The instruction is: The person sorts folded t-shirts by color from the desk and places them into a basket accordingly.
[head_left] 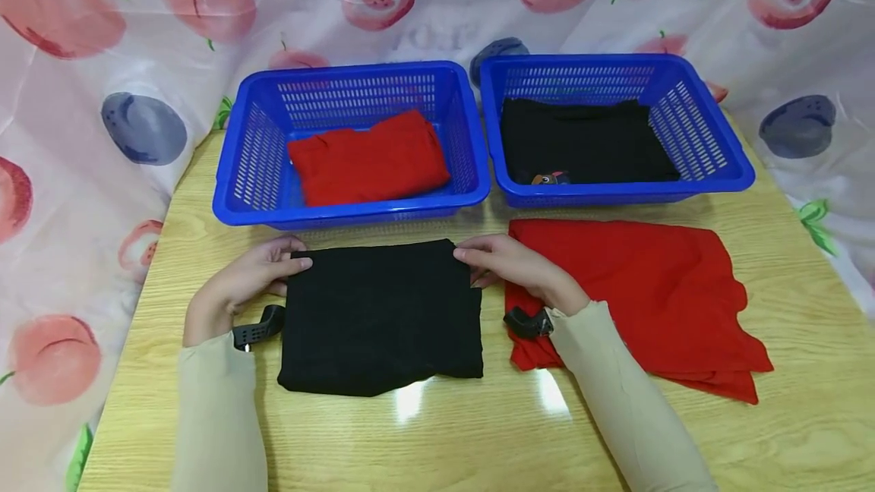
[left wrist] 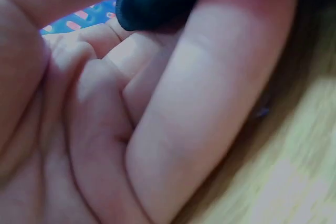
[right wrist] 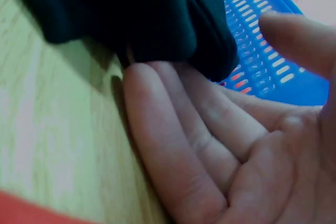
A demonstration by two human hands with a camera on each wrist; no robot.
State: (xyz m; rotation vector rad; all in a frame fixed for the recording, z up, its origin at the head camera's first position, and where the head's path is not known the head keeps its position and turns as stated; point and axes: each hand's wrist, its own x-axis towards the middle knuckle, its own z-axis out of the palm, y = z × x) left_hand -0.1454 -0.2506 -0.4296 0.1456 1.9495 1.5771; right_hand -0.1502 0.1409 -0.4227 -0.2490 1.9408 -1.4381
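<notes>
The glossy wood-grain tabletop (head_left: 342,446) lies on the near side of the fingers. On it, a folded, roughly rectangular black cloth (head_left: 383,317) spans between both sets of fingers. The left hand (head_left: 253,275) pinches its far-left corner, thumb on top. At the far-right corner, the right hand (head_left: 522,264) has its fingers extended against the underside, thumb spread apart from them. Right of those fingers spreads a bright red cloth (head_left: 649,287). Beyond the fingers stand a blue perforated plastic left basket (head_left: 355,212) with red fabric (head_left: 372,162) and a matching right basket (head_left: 629,189) with black fabric (head_left: 581,143).
</notes>
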